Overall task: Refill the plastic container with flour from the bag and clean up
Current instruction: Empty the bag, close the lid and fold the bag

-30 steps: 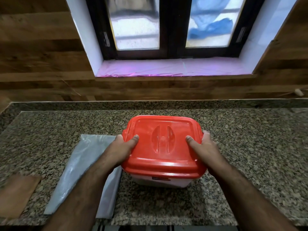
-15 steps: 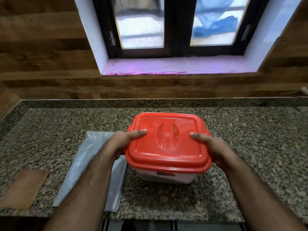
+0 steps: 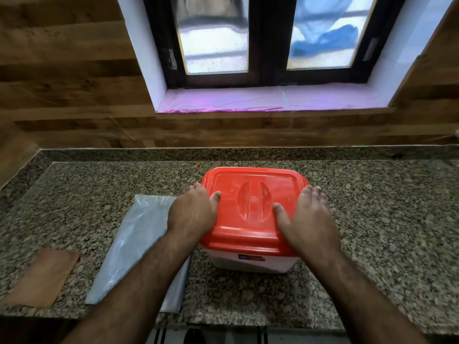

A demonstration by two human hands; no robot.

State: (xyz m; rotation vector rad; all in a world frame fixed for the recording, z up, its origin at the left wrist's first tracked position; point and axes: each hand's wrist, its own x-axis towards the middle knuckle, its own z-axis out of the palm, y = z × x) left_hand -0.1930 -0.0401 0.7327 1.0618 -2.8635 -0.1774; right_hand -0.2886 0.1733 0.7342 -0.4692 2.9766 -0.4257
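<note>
Plastic container point(image 3: 250, 263), red lid point(image 3: 253, 180) fitted: on counter point(image 3: 377, 219), between hands. Left hand point(image 3: 192, 214), right hand point(image 3: 306, 219): each grips a lid side, thumb on top. Flattened bag point(image 3: 139, 234): beside left hand.

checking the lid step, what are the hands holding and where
Both hands hold the red lid: left hand at its left edge, right hand at its right edge, thumbs on top.

Left hand point(image 3: 191, 214), right hand point(image 3: 306, 219), palms down.

Granite counter point(image 3: 372, 219), dark-framed window point(image 3: 265, 38), wood-panelled wall point(image 3: 62, 83)
</note>
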